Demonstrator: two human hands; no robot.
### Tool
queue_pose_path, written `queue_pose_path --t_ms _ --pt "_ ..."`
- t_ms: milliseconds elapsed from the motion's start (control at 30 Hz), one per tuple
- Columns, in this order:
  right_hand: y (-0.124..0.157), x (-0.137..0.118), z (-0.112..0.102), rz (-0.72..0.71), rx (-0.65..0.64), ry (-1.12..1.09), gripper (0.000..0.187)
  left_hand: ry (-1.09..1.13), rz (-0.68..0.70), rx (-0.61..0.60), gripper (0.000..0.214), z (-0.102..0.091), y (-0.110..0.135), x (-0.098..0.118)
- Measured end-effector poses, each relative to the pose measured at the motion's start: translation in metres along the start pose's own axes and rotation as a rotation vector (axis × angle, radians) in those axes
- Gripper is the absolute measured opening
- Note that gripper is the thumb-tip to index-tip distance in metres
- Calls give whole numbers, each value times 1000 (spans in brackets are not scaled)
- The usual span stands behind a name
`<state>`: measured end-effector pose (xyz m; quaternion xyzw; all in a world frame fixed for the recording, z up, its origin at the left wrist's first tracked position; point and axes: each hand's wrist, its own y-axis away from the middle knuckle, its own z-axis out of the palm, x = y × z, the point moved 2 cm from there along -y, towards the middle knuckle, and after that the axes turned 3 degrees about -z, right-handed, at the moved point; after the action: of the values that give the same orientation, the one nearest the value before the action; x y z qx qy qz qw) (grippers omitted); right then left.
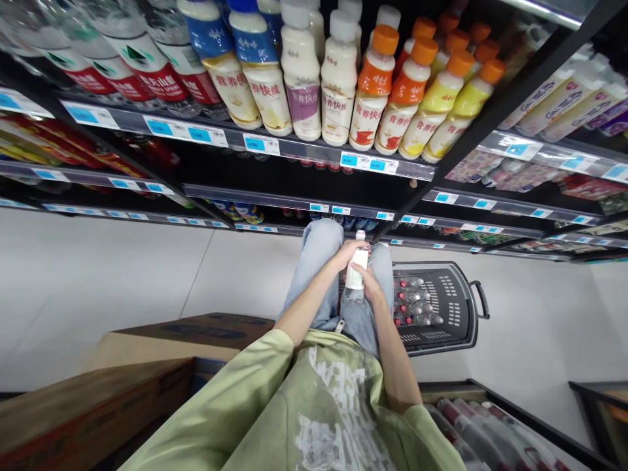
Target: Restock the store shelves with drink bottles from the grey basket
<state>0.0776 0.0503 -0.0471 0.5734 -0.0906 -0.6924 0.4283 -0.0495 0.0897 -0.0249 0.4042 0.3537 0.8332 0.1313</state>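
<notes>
Between my knees is a clear plastic bottle (354,278) with a white label and a pale pinkish-white cap, tilted with the cap away from me. My left hand (347,252) is wrapped round its upper part, just below the cap. Lower down, my right hand (370,282) grips the bottle's right side, thumb across the label. To the right of my legs a dark grey shopping basket (454,307) stands on the floor. Inside it are several small clear bottles (415,301) with red or whitish caps.
Ahead, a black store shelf (294,147) carries several milk-drink bottles (338,85) and, to the left, water bottles (147,72). Cardboard boxes (98,405) stand at my left. Behind on the right is a crate of dark-red-tinted bottles (485,432). Grey floor tiles (226,275) lie between.
</notes>
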Motion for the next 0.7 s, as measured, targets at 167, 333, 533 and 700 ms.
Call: queue_pose_path --t_ms 167,333,533,700 --pt "1 -2 2 -4 -1 -17 60 0 0 -8 10 -1 1 1" --pt "1 -3 1 -11 9 -35 54 -2 2 -9 11 -1 5 4" --pt "0 -4 2 -37 4 -42 53 1 17 2 13 1 10 6" --pt "0 -3 2 -38 13 -47 55 -5 8 12 14 4 10 5"
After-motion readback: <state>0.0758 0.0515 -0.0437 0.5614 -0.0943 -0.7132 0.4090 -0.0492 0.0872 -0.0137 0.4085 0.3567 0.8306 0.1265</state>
